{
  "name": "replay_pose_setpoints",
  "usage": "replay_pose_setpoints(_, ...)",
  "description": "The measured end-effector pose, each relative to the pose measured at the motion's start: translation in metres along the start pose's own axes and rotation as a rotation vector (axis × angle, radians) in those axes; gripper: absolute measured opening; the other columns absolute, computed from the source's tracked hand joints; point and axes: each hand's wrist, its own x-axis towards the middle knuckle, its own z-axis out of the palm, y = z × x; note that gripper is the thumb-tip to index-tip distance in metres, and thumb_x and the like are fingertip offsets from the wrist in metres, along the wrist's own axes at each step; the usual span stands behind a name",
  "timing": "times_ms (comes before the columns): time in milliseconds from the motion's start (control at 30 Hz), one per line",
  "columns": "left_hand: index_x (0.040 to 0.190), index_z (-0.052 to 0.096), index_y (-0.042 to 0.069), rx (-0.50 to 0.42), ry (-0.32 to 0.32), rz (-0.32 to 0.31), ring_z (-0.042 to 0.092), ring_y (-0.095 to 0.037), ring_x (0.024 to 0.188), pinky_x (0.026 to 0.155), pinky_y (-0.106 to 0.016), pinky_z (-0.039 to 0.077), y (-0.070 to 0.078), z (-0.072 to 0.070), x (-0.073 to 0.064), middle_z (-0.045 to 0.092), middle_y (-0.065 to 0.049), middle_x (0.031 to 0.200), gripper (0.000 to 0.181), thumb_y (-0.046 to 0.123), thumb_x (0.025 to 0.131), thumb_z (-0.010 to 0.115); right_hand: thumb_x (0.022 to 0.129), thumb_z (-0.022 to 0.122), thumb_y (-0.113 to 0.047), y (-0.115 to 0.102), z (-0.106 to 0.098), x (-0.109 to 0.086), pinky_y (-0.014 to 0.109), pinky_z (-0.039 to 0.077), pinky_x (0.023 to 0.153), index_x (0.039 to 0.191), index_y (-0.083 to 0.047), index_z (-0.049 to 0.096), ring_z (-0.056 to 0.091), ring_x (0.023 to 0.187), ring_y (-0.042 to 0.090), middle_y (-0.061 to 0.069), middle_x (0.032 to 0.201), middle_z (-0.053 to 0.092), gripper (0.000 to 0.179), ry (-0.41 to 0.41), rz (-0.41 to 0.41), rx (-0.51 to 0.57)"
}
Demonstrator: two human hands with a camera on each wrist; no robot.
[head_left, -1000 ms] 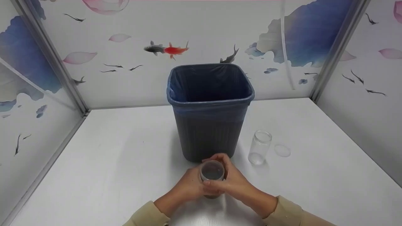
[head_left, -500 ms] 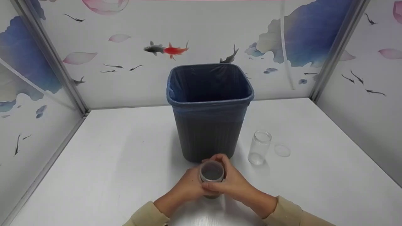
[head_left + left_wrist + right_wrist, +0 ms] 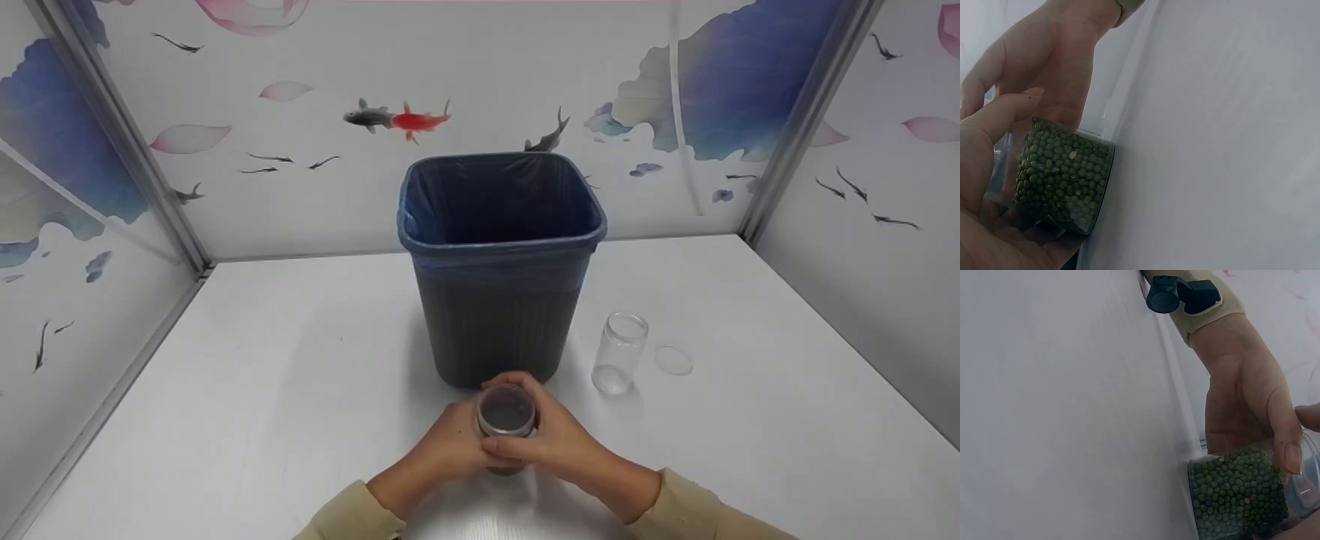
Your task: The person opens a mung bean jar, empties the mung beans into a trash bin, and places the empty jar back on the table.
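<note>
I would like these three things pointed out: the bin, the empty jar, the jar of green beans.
Bin [image 3: 499,322]: head view, front wall, below the liner.
Empty jar [image 3: 620,351]: head view, middle of its side.
Jar of green beans [image 3: 1066,175]: left wrist view, side wall, over the beans.

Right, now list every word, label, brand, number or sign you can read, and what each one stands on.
None: no readable text shows in any view.
The jar of green beans, the clear jar and the bin show no label or lettering.
The walls carry only pictures, such as the red fish.
</note>
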Motion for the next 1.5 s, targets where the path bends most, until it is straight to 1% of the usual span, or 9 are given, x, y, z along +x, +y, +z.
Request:
replay_pose_setpoints(400, 0.143, 0.062, 0.007, -0.016, 0.01, -0.001, 0.066, -0.025, 0.123, 0.107, -0.038, 0.051, -0.0035, 0.001, 0.0008, 0.071, -0.004, 0.131, 0.078, 0.027, 0.076, 0.097, 0.085, 0.09, -0.021, 0.0032, -0.0017, 0.0008, 0.054, 0.039, 0.115, 0.145, -0.007, 0.054, 0.056, 0.132, 0.031, 0.018, 0.146, 0.059, 0.071, -0.016, -0.028, 0.032)
replay_pose_setpoints(533, 0.146, 0.06, 0.007, -0.014, 0.007, 0.001, 0.064, -0.026, 0.126, 0.108, -0.039, 0.05, -0.0041, 0.0009, 0.0009, 0.07, -0.004, 0.134, 0.081, 0.028, 0.077, 0.097, 0.086, 0.09, -0.021, 0.0035, -0.0016, 0.0007, 0.051, 0.039, 0.116, 0.151, -0.006, 0.049, 0.055, 0.135, 0.03, 0.019, 0.15, 0.057, 0.078, -0.022, -0.025, 0.05)
replay_pose_setpoints(600, 0.147, 0.059, 0.007, -0.017, 0.005, -0.002, 0.063, -0.026, 0.127, 0.109, -0.04, 0.049, -0.004, 0.0005, 0.0005, 0.069, -0.004, 0.135, 0.083, 0.029, 0.077, 0.097, 0.086, 0.09, -0.022, 0.0034, -0.001, 0.0009, 0.047, 0.039, 0.117, 0.152, -0.004, 0.045, 0.054, 0.136, 0.03, 0.018, 0.151, 0.056, 0.082, -0.02, -0.021, 0.056)
replay_pose_setpoints(767, 0.146, 0.059, 0.006, -0.031, 0.003, -0.017, 0.063, -0.025, 0.126, 0.108, -0.041, 0.049, -0.0038, -0.0004, 0.0, 0.069, -0.003, 0.135, 0.081, 0.031, 0.078, 0.096, 0.083, 0.091, -0.021, 0.0029, 0.0001, 0.0009, 0.034, 0.04, 0.116, 0.146, -0.002, 0.04, 0.054, 0.136, 0.028, 0.017, 0.15, 0.057, 0.083, -0.007, -0.006, 0.104)
replay_pose_setpoints(833, 0.146, 0.059, 0.006, -0.043, -0.001, -0.021, 0.063, -0.024, 0.126, 0.108, -0.041, 0.049, -0.0038, -0.0004, 0.0003, 0.069, -0.002, 0.135, 0.081, 0.03, 0.078, 0.096, 0.082, 0.092, -0.02, 0.0021, -0.0001, 0.0004, 0.032, 0.039, 0.115, 0.143, -0.003, 0.04, 0.054, 0.137, 0.027, 0.017, 0.15, 0.057, 0.082, 0.0, 0.008, 0.118)
replay_pose_setpoints(1033, 0.148, 0.058, 0.007, -0.046, -0.008, -0.028, 0.063, -0.024, 0.126, 0.108, -0.041, 0.049, -0.0031, -0.0004, 0.0019, 0.068, -0.003, 0.136, 0.082, 0.029, 0.078, 0.096, 0.081, 0.093, -0.021, 0.0009, 0.0002, 0.0003, 0.035, 0.039, 0.116, 0.137, -0.005, 0.042, 0.055, 0.137, 0.026, 0.013, 0.15, 0.059, 0.077, 0.02, 0.036, 0.093)
replay_pose_setpoints(1200, 0.149, 0.057, 0.008, -0.042, -0.012, -0.023, 0.062, -0.022, 0.127, 0.109, -0.041, 0.049, -0.0023, -0.0002, 0.003, 0.067, -0.003, 0.138, 0.083, 0.03, 0.079, 0.095, 0.081, 0.092, -0.02, 0.0, 0.0005, 0.0008, 0.038, 0.04, 0.115, 0.135, -0.004, 0.043, 0.056, 0.135, 0.028, 0.015, 0.15, 0.059, 0.074, 0.026, 0.036, 0.092)
replay_pose_setpoints(1433, 0.153, 0.055, 0.009, -0.022, -0.016, -0.013, 0.063, -0.021, 0.127, 0.109, -0.039, 0.049, -0.0032, -0.0002, 0.0018, 0.067, -0.003, 0.139, 0.088, 0.032, 0.078, 0.095, 0.082, 0.091, -0.018, 0.0024, 0.0003, 0.0007, 0.032, 0.041, 0.114, 0.134, -0.003, 0.044, 0.056, 0.136, 0.029, 0.02, 0.151, 0.057, 0.072, 0.015, 0.024, 0.109)
replay_pose_setpoints(1500, 0.153, 0.055, 0.009, -0.02, -0.011, -0.012, 0.063, -0.021, 0.127, 0.11, -0.039, 0.049, -0.0032, -0.0003, 0.0016, 0.068, -0.003, 0.138, 0.088, 0.031, 0.078, 0.096, 0.082, 0.091, -0.019, 0.0031, 0.0006, 0.0013, 0.033, 0.04, 0.114, 0.135, -0.003, 0.046, 0.056, 0.136, 0.03, 0.02, 0.151, 0.057, 0.072, 0.014, 0.014, 0.102)
